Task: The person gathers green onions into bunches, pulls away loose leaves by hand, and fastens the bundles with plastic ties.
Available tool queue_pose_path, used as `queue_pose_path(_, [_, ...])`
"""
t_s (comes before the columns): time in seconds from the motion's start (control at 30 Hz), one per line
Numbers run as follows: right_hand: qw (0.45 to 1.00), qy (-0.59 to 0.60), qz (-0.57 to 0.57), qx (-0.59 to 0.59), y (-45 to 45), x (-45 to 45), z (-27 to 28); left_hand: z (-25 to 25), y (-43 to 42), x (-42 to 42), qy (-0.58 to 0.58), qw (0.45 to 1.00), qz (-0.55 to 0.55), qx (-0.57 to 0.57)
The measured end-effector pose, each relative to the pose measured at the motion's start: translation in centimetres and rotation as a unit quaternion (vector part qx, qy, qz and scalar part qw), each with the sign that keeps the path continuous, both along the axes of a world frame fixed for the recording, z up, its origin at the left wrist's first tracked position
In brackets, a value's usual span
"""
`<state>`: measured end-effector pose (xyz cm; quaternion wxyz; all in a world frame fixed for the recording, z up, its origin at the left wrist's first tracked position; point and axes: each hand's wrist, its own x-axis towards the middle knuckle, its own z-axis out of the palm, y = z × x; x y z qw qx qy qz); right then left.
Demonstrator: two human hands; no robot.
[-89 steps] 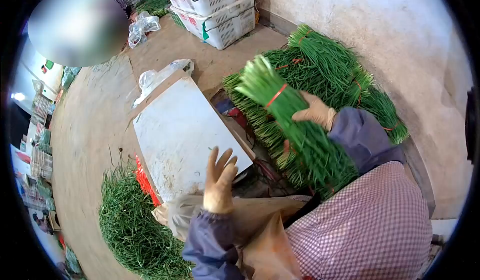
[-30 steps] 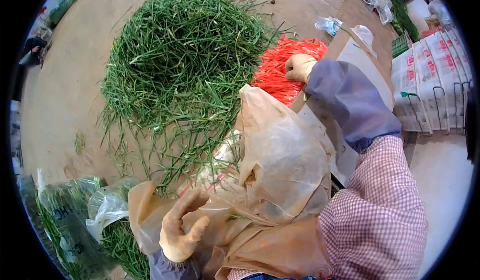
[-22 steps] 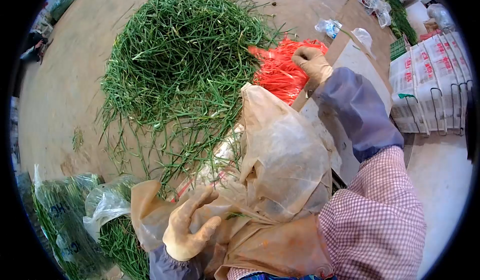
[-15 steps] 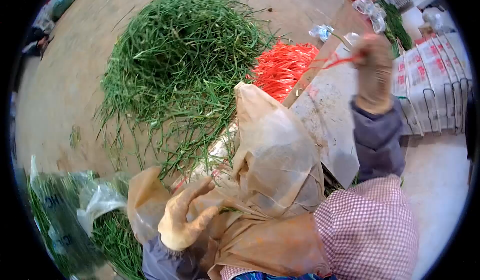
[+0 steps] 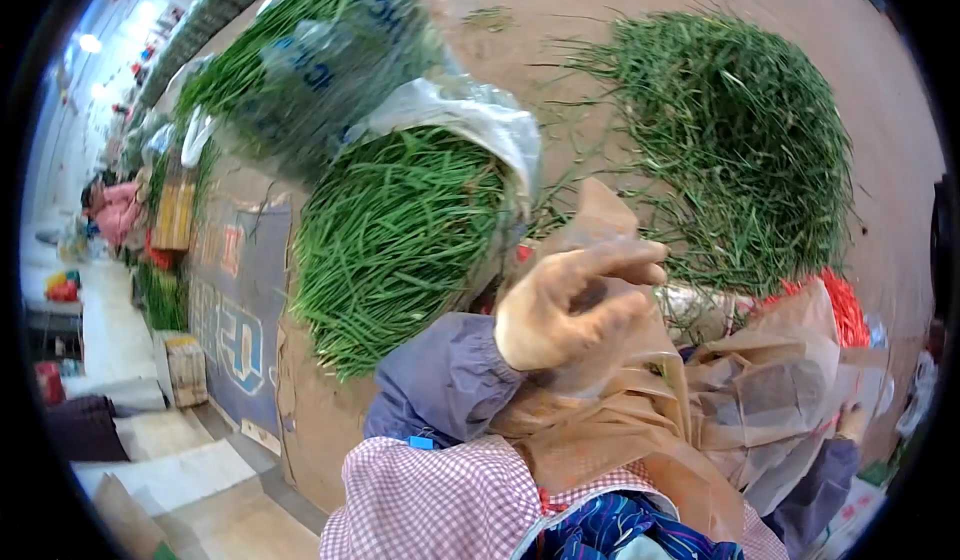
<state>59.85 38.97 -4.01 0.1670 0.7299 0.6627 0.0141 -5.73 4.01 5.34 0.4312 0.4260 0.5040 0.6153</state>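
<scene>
My left hand (image 5: 580, 305), in a pale soiled glove, is raised over my brown plastic apron (image 5: 640, 400). Its thumb and fingers are curved but apart, with nothing between them. Just left of it, cut green stalks (image 5: 400, 230), like garlic scapes or chives, fill a clear plastic bag (image 5: 515, 140). My right hand (image 5: 852, 422) is low at the right, small and partly hidden beyond the plastic over my knee. A thin red strip shows beside its fingers. Behind that knee lies a pile of red plastic strips (image 5: 845, 305).
A loose heap of green stalks (image 5: 730, 150) lies on the floor ahead. A second printed bag of stalks (image 5: 320, 80) stands behind the first. Flattened cardboard (image 5: 235, 310) covers the floor at left, near a small box (image 5: 183, 368). A person in pink (image 5: 115, 210) is farther back.
My view has swung left, bringing the bagged stalks toward the middle. My right hand, raised with a red strip before, is now low at the right. My left hand stays open.
</scene>
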Motion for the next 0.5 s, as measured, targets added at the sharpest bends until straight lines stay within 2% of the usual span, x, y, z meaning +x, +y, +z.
queue_pose_path(0.07, [0.985, -0.025, 0.146, 0.089, 1.3, -8.7, 5.9, -0.7, -3.7, -1.4, -0.062, 0.993, 0.087, -0.043])
queue_pose_path(0.13, [0.948, 0.166, 0.254, 0.094, 4.2, -17.3, 8.2, -2.1, -7.2, -3.0, -0.064, 0.981, 0.173, -0.057])
queue_pose_path(0.17, [0.922, 0.262, 0.281, 0.055, 3.5, -24.4, 9.6, -3.2, -8.9, -3.5, -0.062, 0.974, 0.213, -0.049])
queue_pose_path(0.2, [0.884, 0.357, 0.303, 0.009, 1.0, -32.7, 11.0, -3.4, -10.8, -4.0, -0.057, 0.965, 0.253, -0.045])
queue_pose_path(0.23, [0.804, 0.477, 0.344, -0.089, -1.5, -40.0, 11.4, -3.5, -12.7, -4.2, -0.045, 0.95, 0.307, -0.043])
queue_pose_path(0.27, [0.791, 0.483, 0.355, -0.124, -5.9, -47.6, 12.6, -5.3, -15.2, -4.9, 0.031, 0.928, 0.369, -0.037])
queue_pose_path(0.3, [0.76, 0.456, 0.434, -0.162, -10.9, -54.3, 13.9, -4.7, -17.4, -5.1, 0.03, 0.891, 0.45, -0.049])
queue_pose_path(0.4, [0.556, 0.428, 0.657, -0.276, -22.2, -68.7, 13.2, -5.6, -25.2, -6.4, 0.121, 0.745, 0.654, -0.04])
queue_pose_path(0.43, [0.524, 0.401, 0.687, -0.304, -26.2, -72.5, 12.7, -6.6, -27.9, -6.8, 0.098, 0.692, 0.714, -0.047])
queue_pose_path(0.47, [0.434, 0.421, 0.746, -0.279, -29.9, -75.7, 11.2, -7.4, -30.4, -7.1, 0.093, 0.674, 0.73, -0.07])
queue_pose_path(0.5, [0.394, 0.409, 0.771, -0.288, -33.6, -78.4, 9.9, -8.2, -32.9, -7.5, 0.087, 0.655, 0.744, -0.095])
